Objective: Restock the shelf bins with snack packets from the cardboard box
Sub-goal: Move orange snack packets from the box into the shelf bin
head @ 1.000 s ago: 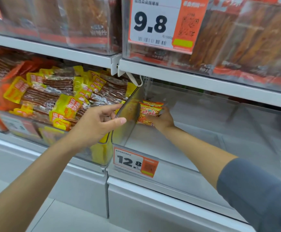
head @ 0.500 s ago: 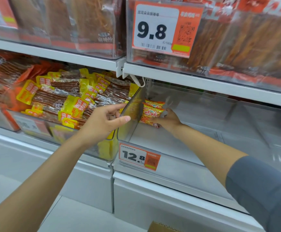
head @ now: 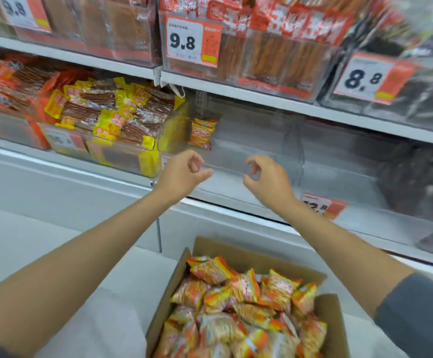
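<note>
Down at six o'clock: the cardboard box (head: 167, 301), flaps open, heaped to the brim with orange snack packets (head: 238, 303). Straight above it, mid-view, two bare hands side by side and apart. Left hand (head: 184, 173) first: hangs in mid-air with fingers loosely curled, thumb close to the forefinger, grips nothing. Right hand (head: 270, 178) at its three o'clock: hooks the fingers loosely downward, holds nothing, touches nothing.

Beyond the hands, toward twelve o'clock: the clear shelf bin (head: 261, 151). Inside, tight against its left wall, a few upright orange packets (head: 202, 133) of the same kind as in the box; cannot tell how many. Off at nine o'clock of that bin: a neighbouring bin (head: 122, 161) crammed with yellow-edged packets (head: 112, 117).

Up at twelve on the shelf above: a 9.8 price tag (head: 192, 42). Out at two o'clock: an 8.8 price tag (head: 365, 78), blurred. Just at four o'clock of the right hand: an orange tag (head: 323, 205), partly hidden behind the wrist.
</note>
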{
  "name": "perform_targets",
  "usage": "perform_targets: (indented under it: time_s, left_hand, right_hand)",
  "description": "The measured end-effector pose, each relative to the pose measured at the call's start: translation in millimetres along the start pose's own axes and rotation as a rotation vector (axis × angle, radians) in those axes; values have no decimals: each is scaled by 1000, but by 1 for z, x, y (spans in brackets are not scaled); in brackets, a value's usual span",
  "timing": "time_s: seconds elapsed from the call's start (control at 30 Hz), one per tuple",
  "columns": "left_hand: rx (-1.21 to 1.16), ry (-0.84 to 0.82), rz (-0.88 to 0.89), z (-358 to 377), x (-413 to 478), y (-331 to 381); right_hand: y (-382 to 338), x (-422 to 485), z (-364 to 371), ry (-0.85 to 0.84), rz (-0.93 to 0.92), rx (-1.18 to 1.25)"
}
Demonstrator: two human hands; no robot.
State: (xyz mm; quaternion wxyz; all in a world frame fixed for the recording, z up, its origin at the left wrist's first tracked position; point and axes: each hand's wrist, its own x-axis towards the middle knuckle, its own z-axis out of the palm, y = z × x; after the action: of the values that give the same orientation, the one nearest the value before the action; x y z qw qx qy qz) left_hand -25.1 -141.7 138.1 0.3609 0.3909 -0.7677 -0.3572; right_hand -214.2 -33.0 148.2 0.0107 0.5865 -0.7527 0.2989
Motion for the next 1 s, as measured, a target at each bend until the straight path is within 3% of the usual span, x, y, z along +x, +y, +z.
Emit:
perform_targets:
  time_s: [0.2, 0.33, 0.43, 0.5, 0.6, 0.7, 0.9, 1.0]
  left_hand:
    - [7, -325, -182, 60, -91, -28]
    - [110, -510, -198, 84, -123, -56]
    - [132, -530, -219, 90, -126, -65]
    - [125, -528, -234, 94, -124, -65]
    - [86, -525, -247, 100, -126, -62]
    - [82, -524, -256, 103, -132, -61]
    - [-11, -513, -278, 98, -143, -53]
    - [-57, -500, -306, 97, -147, -48]
  right_hand:
    - [50, -142, 6, -276, 242, 155]
    - [89, -193, 27, -422, 372, 202]
    - [109, -202, 42, -405, 415, 179]
    - [121, -201, 48, -417, 376, 40]
    - [131, -198, 54, -557, 285, -241]
    - [133, -196, 59, -646, 269, -344]
    - [126, -203, 56, -611, 152, -252]
    - [119, -200, 52, -523, 259, -57]
